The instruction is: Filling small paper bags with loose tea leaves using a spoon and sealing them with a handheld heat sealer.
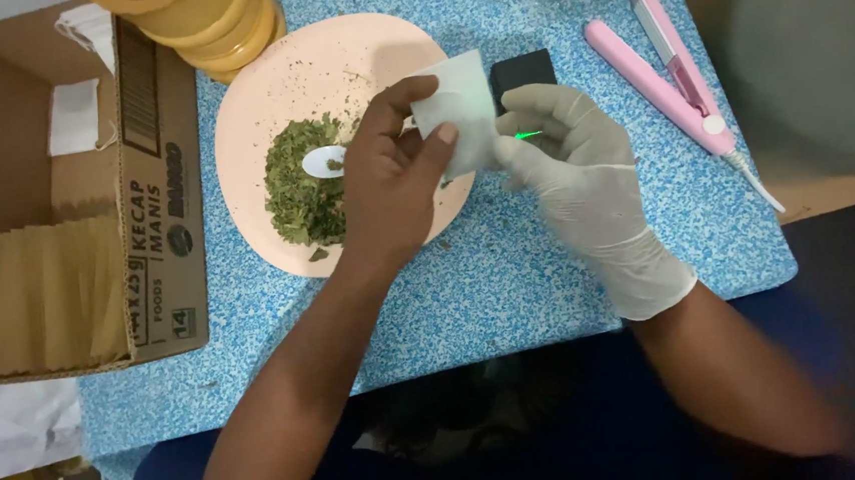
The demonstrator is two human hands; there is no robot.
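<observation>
- Nearest to us, both forearms reach out over the blue speckled table (511, 284); everything below is placed from the pink plate (335, 66) that sits on it.
- Our left hand (388, 178), bare, hangs over the plate's near right part, its fingers closed in a pinch on the left edge of a small white sachet (458, 107).
- Our right hand (573, 165), in a pale glove, is just right of the plate and grips the sachet's right side, so the sachet is held between both hands above the plate's right rim.
- We judge the step in hand to be holding the sachet open or ready beside the leaf; the next move seems to call for a steady mouth on the sachet and one hand freed for the spoon.
- On the plate, left of our left hand, lies a heap of dried green leaf (303, 183) with a small white spoon (325, 161) resting on it.
- Beyond the sachet, right of the plate, a small black block (523, 67) is partly covered by it.
- Further right lies a pink clamp-shaped tool (671, 68); left of the plate stands an open cardboard box (159, 204); behind the plate, yellow lids (202, 20) are stacked.
- We cannot tell whether the sachet is open or filled; the stack and a tan item at the far edge are cut off, and the right side is blurred.
</observation>
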